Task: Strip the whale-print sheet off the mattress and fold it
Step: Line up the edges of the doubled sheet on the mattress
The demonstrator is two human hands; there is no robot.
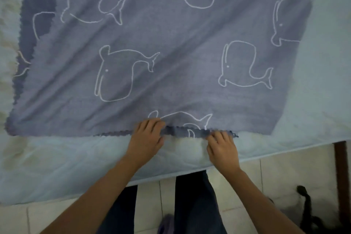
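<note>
The whale-print sheet [171, 47], blue-grey with white whale outlines, lies spread on the pale blue mattress [57, 157], apparently doubled over with a darker layer showing along its left side. Its near hem runs across the middle of the view. My left hand [146, 138] pinches that hem, fingers curled over the cloth. My right hand [223, 148] grips the same hem a short way to the right. Between the two hands the edge is bunched into a narrow raised strip.
The mattress edge [190, 172] runs just in front of my legs. White floor tiles [275, 173] lie below it. A dark wooden bed post [341, 176] stands at the right, with a black bag or strap [307, 209] on the floor beside it.
</note>
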